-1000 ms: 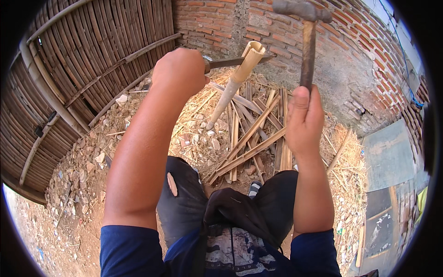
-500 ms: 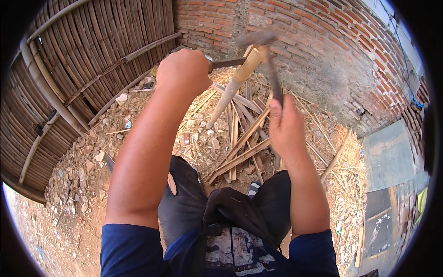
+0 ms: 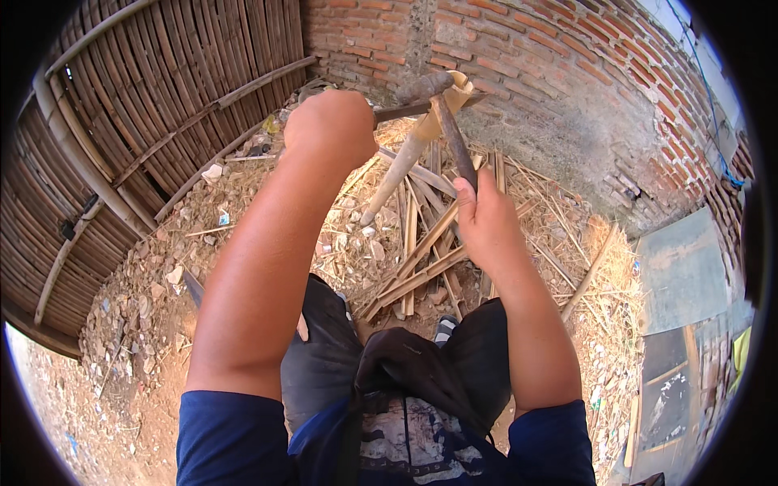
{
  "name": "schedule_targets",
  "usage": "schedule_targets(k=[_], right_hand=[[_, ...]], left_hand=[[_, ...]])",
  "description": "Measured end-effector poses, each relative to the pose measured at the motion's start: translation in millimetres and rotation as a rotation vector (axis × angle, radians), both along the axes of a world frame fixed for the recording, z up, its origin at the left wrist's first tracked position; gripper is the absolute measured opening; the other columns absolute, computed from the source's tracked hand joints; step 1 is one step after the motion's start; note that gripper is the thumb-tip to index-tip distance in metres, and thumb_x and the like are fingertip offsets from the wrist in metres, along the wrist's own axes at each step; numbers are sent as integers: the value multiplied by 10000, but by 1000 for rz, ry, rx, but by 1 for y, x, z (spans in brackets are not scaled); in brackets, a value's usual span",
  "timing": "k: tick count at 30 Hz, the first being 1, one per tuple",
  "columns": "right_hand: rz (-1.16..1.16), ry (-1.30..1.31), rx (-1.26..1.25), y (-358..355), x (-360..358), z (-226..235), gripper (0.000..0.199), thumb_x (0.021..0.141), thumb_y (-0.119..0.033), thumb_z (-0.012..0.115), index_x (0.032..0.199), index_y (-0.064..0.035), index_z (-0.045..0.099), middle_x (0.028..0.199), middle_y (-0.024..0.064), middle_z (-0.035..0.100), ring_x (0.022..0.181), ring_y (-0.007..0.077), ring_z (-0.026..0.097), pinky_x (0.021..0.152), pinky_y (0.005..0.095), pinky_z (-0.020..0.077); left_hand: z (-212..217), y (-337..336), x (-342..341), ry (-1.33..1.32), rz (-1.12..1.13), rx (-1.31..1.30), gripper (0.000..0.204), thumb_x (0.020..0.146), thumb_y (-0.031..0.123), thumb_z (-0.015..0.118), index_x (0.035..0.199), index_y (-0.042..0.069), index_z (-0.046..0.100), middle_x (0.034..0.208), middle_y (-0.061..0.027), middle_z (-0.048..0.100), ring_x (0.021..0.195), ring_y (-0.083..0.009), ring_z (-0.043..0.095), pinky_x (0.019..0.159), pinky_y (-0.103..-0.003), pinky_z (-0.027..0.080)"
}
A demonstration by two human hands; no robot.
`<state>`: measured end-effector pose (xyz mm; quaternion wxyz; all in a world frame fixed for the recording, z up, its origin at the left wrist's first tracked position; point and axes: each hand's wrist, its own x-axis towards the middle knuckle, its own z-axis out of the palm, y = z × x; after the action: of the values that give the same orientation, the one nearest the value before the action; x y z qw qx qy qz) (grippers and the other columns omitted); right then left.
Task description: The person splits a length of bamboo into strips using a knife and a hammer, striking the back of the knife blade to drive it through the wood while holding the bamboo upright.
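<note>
My left hand (image 3: 331, 134) is closed round the grip of a machete, its dark blade (image 3: 399, 112) pointing right and the grip hidden by the fist. That blade crosses the upper part of a bamboo pole (image 3: 401, 168), which leans with its top to the right and its foot on the ground. My right hand (image 3: 491, 217) grips the wooden handle of a hammer (image 3: 455, 139). The hammer's dark head lies over the blade beside the bamboo's top; whether they touch, I cannot tell. Past the bamboo, the blade's tip sticks out to the right.
Split bamboo strips (image 3: 429, 267) lie heaped before my knees, on ground strewn with rubble and straw. A brick wall (image 3: 535, 89) rises beyond, and a bamboo-slat wall (image 3: 162, 89) stands on the left. Grey sheets (image 3: 681, 275) are at the right.
The hammer has swung from above the bamboo's top down and left towards the blade. My right hand moved slightly left. The blade now shows past the bamboo's right side.
</note>
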<state>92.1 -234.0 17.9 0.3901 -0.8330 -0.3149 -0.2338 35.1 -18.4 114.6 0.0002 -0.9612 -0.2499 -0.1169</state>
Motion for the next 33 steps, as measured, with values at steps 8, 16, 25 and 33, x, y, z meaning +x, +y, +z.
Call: schedule_targets(k=[8,16,25,33], right_hand=[[98,70,191,-22,-15,39,395,1096,-401,503,978,-30,567,629,18,472,587,125,478,556,331,396],[39,-14,-154,-14,2,5,364,1080,-370,521,1000,-17,559,671,174,618,605,394,650,557,475,462],[9,-2,252,-19,-14,24,353,1089,-354,510,1056,-6,553,652,141,578,565,294,598,555,411,444],[85,53,57,-29,-4,24,378,1080,-381,527,1015,-11,570,659,162,599,586,343,621,558,432,455]], left_hand=[[-3,3,-1,-6,-5,11,357,828,417,822,1105,195,801,1050,-84,767,1006,-278,731,858,-418,597],[-3,-4,0,-54,-33,11,262,850,293,772,1050,124,795,1065,-110,764,1006,-299,736,851,-416,602],[-8,0,1,-67,-11,7,308,828,415,825,1001,161,810,979,-96,764,937,-309,736,815,-424,594],[-3,2,-6,-17,-6,-26,205,884,205,708,1042,106,793,1066,-116,768,1001,-301,746,831,-412,612]])
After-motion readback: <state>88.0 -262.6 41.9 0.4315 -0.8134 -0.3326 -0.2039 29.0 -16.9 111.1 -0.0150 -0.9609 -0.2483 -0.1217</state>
